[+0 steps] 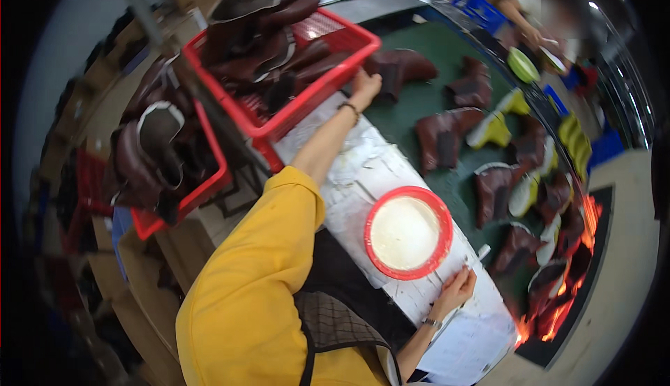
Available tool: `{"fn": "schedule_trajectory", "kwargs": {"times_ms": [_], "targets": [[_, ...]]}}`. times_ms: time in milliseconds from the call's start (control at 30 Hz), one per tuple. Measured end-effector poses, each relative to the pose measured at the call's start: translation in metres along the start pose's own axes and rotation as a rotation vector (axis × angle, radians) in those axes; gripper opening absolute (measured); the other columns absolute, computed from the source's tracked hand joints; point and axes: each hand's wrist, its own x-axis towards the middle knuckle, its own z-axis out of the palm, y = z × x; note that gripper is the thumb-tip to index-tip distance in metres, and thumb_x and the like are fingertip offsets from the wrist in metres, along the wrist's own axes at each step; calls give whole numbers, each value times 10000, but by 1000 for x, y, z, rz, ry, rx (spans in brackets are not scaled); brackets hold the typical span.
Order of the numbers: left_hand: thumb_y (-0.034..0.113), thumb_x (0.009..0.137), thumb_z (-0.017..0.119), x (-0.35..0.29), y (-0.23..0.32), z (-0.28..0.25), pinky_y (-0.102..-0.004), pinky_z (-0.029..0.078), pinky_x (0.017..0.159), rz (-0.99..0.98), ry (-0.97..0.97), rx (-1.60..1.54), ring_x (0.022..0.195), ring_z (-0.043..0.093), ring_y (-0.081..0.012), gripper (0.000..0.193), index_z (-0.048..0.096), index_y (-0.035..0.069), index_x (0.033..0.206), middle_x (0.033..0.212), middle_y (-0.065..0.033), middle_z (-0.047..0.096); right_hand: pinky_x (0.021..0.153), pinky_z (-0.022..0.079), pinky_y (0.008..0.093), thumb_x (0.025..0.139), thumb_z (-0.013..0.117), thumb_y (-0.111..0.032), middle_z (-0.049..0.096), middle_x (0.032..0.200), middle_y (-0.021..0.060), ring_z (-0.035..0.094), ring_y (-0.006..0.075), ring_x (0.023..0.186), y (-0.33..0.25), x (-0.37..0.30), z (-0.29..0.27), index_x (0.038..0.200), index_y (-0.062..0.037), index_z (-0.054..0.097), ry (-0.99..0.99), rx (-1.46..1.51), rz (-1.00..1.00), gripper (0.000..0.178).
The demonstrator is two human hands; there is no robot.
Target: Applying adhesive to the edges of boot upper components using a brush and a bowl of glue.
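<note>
My left hand (366, 88) reaches to the near edge of a brown leather boot upper (403, 70), beside a corner of the red plastic basket (279, 122). Its fingers look closed on the upper's edge, though the fingertips are partly hidden. More brown boot uppers (241, 61) are heaped in that basket. My right hand (457, 287) is closed round a thin brush (483, 251) with a whitish end, low over the white ledge. Between my hands stands a round red tub (370, 236) of creamy white paste.
Brown and yellow-green boot pieces (492, 129) lie along the green conveyor belt (450, 183), running into a glowing orange heater (592, 222). Another red basket (202, 201) of uppers stands left. A paper sheet (471, 347) lies near right. Across the belt, a person (534, 26) works by a green bowl (523, 65).
</note>
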Motion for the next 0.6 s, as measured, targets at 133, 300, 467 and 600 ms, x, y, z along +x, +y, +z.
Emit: {"fn": "schedule_trajectory", "kwargs": {"times_ms": [133,300,467,600], "targets": [[218,795,704,-91,121,-25,-435,541,920,161,-705,-212,1069,701,-339,422,691,-4,1154,1119,-212,722,406,230,184,1067,577,-225,447,680,-75,327,-2,495,2,-2,-29,1030,-54,629,177,-98,-6,183],[54,774,740,-60,178,-267,-381,501,972,808,-193,21,1093,674,-265,413,725,82,1186,1110,-102,742,405,210,187,1069,581,-232,439,679,-68,304,5,495,-15,-6,-20,1027,-49,625,174,-139,-41,193],[207,816,764,-5,102,-472,-477,517,926,271,291,1020,1084,649,-378,500,626,68,1276,1141,-190,675,402,215,183,1060,598,-250,456,676,-75,299,-1,494,-12,0,-16,1026,-58,633,153,-178,-34,198],[364,870,762,-7,43,-528,-482,531,884,78,164,931,1072,658,-362,534,613,94,1307,1115,-172,677,399,219,186,1057,603,-254,458,670,-75,301,0,492,-6,1,-14,1021,-66,634,148,-149,-34,194]]}}
